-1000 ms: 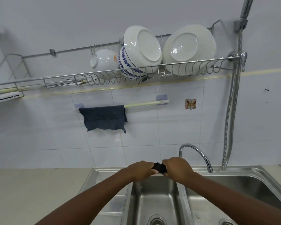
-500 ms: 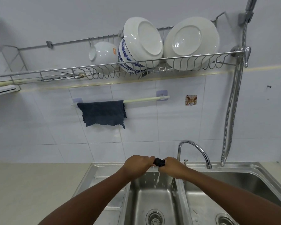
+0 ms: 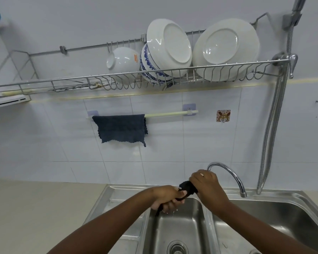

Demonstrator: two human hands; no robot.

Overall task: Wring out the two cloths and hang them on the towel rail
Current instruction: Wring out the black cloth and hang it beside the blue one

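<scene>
Halfway through a kitchen chore: one dark blue cloth (image 3: 120,128) already hangs draped over the left part of the pale towel rail (image 3: 165,113) on the tiled wall, its lower edge loose and uneven, leaving the right stretch of the rail bare. The second cloth (image 3: 186,187), dark and twisted into a tight rope, is over the left basin of the steel sink (image 3: 174,226), gripped at both ends. The left hand (image 3: 165,196) is clenched around the lower end, a short tail of fabric poking out beneath the fist; the right hand (image 3: 206,182) is closed around the upper end, raised slightly higher and nearer the curved tap (image 3: 229,173). A few drops appear to fall below the left fist, suggesting the wringing is under way rather than finished. Judged from this scene, the first cloth's part of the job is done; what is left is to squeeze out the second, shake it open and lay it on the free section of rail beside the first. Above, a wire dish rack (image 3: 136,79) holds bowls and plates, clear of the work.
</scene>
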